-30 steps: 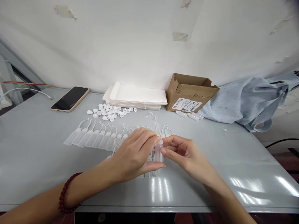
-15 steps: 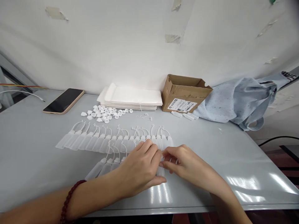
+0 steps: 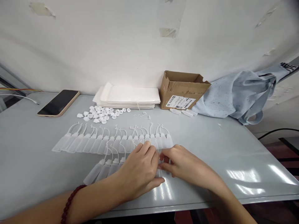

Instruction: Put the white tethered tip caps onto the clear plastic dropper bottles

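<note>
My left hand (image 3: pixel 137 169) and my right hand (image 3: pixel 181 163) meet low over the grey table (image 3: pixel 35 161), fingers curled and pinched together around a small translucent plastic bottle (image 3: pixel 160 170) that they mostly hide. Just behind them lies a long row of translucent bottles (image 3: pixel 112 141) with tethered caps. A shorter second row of bottles (image 3: pixel 105 168) lies to the left of my left hand. A red bead bracelet (image 3: pixel 68 202) is on my left wrist.
Loose white caps (image 3: pixel 100 113) lie behind the rows. Further back are a stack of white bags (image 3: pixel 127 96), an open cardboard box (image 3: pixel 183 90) with a few bottles (image 3: pixel 183 112) in front, a phone (image 3: pixel 58 102) at left, and blue cloth (image 3: pixel 243 93) at right.
Both hands have come down from holding the bottle upright above the table to the table surface. The camera view shifted, so the rows show more fully.
</note>
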The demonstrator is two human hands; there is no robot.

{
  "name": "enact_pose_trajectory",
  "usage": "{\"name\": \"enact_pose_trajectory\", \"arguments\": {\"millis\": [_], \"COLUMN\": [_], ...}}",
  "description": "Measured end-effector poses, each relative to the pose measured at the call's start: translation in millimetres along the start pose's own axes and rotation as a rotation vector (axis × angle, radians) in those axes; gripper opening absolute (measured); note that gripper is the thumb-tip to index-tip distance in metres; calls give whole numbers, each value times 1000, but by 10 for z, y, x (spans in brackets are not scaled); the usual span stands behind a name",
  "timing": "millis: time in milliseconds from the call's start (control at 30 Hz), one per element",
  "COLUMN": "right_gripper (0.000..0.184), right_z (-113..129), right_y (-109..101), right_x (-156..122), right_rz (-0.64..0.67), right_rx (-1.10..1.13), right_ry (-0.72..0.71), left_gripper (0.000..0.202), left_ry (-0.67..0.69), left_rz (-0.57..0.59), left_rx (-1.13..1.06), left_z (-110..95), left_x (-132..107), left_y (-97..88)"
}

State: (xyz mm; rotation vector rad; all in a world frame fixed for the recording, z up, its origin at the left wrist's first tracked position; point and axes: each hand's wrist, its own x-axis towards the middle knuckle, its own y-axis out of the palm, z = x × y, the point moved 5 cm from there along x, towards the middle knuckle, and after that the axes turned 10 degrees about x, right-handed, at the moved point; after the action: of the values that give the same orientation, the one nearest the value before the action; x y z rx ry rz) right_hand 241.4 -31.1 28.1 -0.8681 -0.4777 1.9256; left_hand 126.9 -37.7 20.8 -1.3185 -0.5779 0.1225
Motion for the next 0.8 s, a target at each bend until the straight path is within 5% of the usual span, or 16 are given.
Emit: {"name": "enact_pose_trajectory", "arguments": {"millis": [800], "right_gripper": [23], "right_z": [-113], "right_y": [-24], "right_x": [43], "right_rz": [87], "right_rx": [111], "right_ry": [0], "left_gripper": [47], "left_ry": [-122], "left_rz": [5], "left_rx": [-162], "left_z": [199], "left_x": [-39], "left_y": [-111]}}
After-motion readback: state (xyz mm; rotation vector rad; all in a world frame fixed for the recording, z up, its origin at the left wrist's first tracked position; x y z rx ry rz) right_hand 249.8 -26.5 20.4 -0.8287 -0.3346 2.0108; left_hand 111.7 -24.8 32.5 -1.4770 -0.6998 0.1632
